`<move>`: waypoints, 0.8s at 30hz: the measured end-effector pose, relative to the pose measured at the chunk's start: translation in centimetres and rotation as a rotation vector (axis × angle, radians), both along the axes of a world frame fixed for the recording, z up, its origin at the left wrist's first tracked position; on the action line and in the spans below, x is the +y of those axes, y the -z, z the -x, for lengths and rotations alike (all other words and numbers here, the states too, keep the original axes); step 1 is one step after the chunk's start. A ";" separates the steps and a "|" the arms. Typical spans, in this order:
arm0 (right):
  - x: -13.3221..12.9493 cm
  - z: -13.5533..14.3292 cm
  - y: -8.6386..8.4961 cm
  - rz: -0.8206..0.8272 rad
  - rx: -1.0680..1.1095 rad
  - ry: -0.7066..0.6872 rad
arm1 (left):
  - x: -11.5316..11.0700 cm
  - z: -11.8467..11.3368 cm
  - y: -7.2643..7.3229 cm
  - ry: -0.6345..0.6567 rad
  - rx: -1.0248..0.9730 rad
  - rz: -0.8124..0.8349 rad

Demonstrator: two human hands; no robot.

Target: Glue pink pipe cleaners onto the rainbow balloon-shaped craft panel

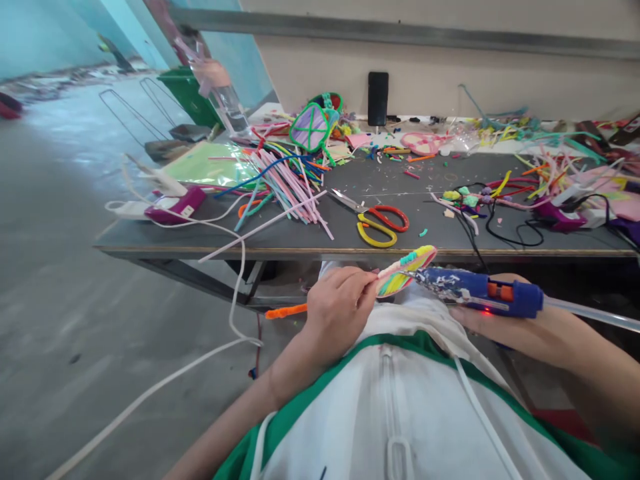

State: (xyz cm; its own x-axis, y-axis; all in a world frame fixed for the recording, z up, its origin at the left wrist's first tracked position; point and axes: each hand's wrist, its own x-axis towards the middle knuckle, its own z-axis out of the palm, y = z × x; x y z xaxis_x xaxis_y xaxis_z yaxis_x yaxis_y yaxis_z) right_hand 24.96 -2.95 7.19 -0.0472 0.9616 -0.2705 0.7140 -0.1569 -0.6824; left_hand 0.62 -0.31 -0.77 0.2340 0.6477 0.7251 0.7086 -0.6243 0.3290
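My left hand (340, 307) is closed on a small flat craft piece (407, 270) covered with yellow, teal and pink fuzzy strips. An orange pipe cleaner (286, 311) sticks out to the left from under the same hand. A blue hot glue gun (475, 291) is in my right hand (525, 327), its red light lit and a clear glue stick coming out at the back. Its nozzle reaches the craft piece's surface; whether it touches I cannot tell. Both hands are over my lap, in front of the table edge.
On the grey table (300, 240) lie scissors (375, 217) with red and yellow handles and a pile of pipe cleaners (285, 187). Purple power strips stand left (175, 205) and right (560, 213). A white cord (243, 280) hangs over the front edge. A phone (378, 99) leans at the back.
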 end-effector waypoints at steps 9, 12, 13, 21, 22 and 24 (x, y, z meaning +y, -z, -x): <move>0.1 0.9 -1.2 0.102 -0.119 -0.158 | -0.4 0.2 -0.2 0.058 0.150 -0.112; 0.1 1.2 -1.1 0.123 -0.133 -0.148 | -0.5 0.0 -0.2 0.053 0.165 -0.122; 0.0 1.2 -1.1 0.123 -0.135 -0.149 | -0.5 0.0 -0.2 0.051 0.168 -0.125; 0.1 1.2 -0.1 0.097 -0.153 -0.205 | -0.6 -0.2 -0.2 0.055 0.163 -0.128; 0.2 1.1 -0.1 0.090 -0.151 -0.216 | -0.7 -0.1 -0.1 0.054 0.164 -0.126; 0.2 1.1 0.1 0.064 -0.149 -0.234 | -0.7 -0.1 -0.1 0.054 0.165 -0.120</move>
